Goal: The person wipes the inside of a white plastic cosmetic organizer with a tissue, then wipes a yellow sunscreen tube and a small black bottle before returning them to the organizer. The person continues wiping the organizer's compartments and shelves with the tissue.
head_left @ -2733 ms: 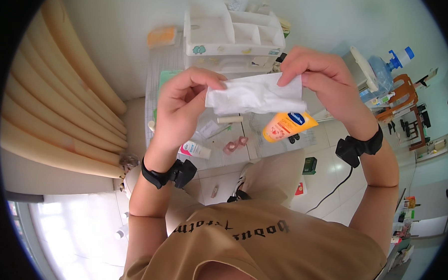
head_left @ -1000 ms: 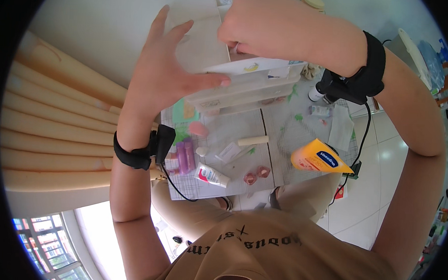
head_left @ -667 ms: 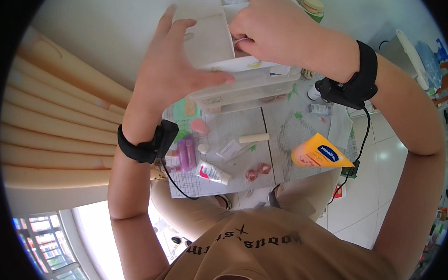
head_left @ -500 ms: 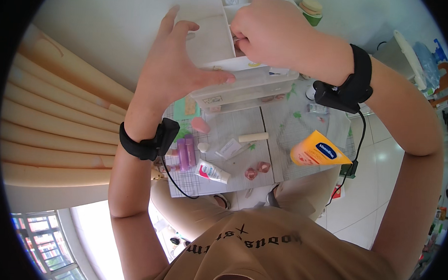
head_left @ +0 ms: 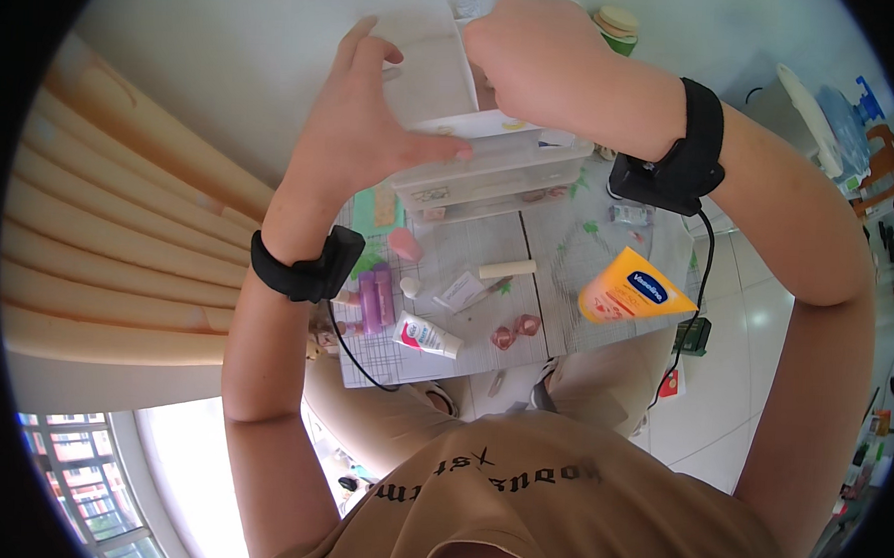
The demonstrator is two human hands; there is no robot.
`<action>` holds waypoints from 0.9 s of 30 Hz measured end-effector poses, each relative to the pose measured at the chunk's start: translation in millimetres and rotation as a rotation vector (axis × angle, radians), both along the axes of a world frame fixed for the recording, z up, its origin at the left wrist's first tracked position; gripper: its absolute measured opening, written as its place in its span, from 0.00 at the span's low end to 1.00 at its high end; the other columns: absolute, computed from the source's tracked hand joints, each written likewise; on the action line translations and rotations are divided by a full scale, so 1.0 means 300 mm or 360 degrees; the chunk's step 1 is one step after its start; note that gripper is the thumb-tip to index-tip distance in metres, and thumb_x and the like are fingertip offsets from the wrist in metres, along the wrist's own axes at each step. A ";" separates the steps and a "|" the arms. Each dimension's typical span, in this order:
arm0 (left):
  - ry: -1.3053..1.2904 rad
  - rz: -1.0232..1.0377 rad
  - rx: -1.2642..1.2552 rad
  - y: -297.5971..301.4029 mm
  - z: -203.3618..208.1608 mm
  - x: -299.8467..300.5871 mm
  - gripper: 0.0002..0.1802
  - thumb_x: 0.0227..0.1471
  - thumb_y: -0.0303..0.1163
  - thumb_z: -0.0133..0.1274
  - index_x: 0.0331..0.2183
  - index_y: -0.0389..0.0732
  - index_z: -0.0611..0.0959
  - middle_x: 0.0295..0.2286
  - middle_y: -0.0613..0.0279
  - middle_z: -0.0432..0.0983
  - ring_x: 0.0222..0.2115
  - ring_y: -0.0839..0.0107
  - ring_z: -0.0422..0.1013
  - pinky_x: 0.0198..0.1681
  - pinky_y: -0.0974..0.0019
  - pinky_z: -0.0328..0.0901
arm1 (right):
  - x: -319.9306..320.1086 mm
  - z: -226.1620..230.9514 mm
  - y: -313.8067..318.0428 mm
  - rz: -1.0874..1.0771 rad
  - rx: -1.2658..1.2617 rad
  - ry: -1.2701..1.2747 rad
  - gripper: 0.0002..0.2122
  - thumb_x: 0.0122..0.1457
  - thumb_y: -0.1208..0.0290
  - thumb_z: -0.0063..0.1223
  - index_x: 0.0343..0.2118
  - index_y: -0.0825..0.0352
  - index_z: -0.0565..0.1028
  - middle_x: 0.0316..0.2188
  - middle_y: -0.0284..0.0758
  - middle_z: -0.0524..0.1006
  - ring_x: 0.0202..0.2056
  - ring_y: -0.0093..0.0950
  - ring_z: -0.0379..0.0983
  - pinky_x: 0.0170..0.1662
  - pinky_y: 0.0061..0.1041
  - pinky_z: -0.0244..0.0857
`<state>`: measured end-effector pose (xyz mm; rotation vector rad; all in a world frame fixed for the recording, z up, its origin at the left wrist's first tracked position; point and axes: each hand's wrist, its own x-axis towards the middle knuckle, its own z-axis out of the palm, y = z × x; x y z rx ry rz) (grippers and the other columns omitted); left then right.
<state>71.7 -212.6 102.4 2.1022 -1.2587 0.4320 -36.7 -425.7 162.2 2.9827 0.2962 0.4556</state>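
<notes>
A white drawer organizer [head_left: 430, 97] with clear drawers [head_left: 492, 166] below its open top stands at the far side of the table. My left hand [head_left: 359, 126] is at its left side, fingers spread, the thumb reaching across the front below the top rim. Whether it presses on the organizer I cannot tell. Over the right-hand top compartment my right hand [head_left: 541, 59] is closed in a fist, knuckles up. Its fingertips point down into the compartment and are hidden, so what they hold does not show. Both wrists wear black straps.
On the table [head_left: 433, 368] lie a yellow lotion tube [head_left: 631, 292], a white tube [head_left: 427, 336], a cream-coloured stick [head_left: 507, 270], purple bottles [head_left: 374, 301] and two small pink pots [head_left: 515, 330]. A green cup [head_left: 617, 32] stands behind; a curtain [head_left: 140, 236] hangs left.
The right hand has shifted slightly left and its fingertips have gone out of sight. The left hand stays spread by the organizer. The whole view has moved a little.
</notes>
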 end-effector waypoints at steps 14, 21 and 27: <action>-0.0052 -0.0056 0.0002 0.000 0.009 0.000 0.55 0.29 0.50 0.90 0.52 0.33 0.77 0.71 0.28 0.63 0.71 0.38 0.66 0.66 0.45 0.71 | -0.049 0.075 -0.074 0.0178 -0.0377 0.0332 0.08 0.54 0.69 0.63 0.28 0.69 0.86 0.26 0.50 0.85 0.30 0.52 0.85 0.36 0.50 0.79; -0.0068 0.0006 0.0052 -0.004 0.009 -0.003 0.53 0.30 0.52 0.89 0.50 0.34 0.77 0.70 0.32 0.66 0.68 0.40 0.70 0.66 0.48 0.71 | -0.133 0.141 -0.013 0.0296 -0.0561 0.0445 0.06 0.52 0.69 0.64 0.27 0.66 0.87 0.26 0.45 0.86 0.32 0.46 0.86 0.33 0.45 0.77; -0.0024 0.0058 0.0076 0.002 0.016 -0.021 0.52 0.31 0.53 0.88 0.50 0.36 0.78 0.70 0.39 0.68 0.65 0.42 0.72 0.64 0.49 0.71 | -0.087 0.070 0.019 0.0237 -0.0809 0.0387 0.05 0.53 0.71 0.65 0.28 0.64 0.88 0.27 0.42 0.87 0.33 0.41 0.87 0.34 0.43 0.78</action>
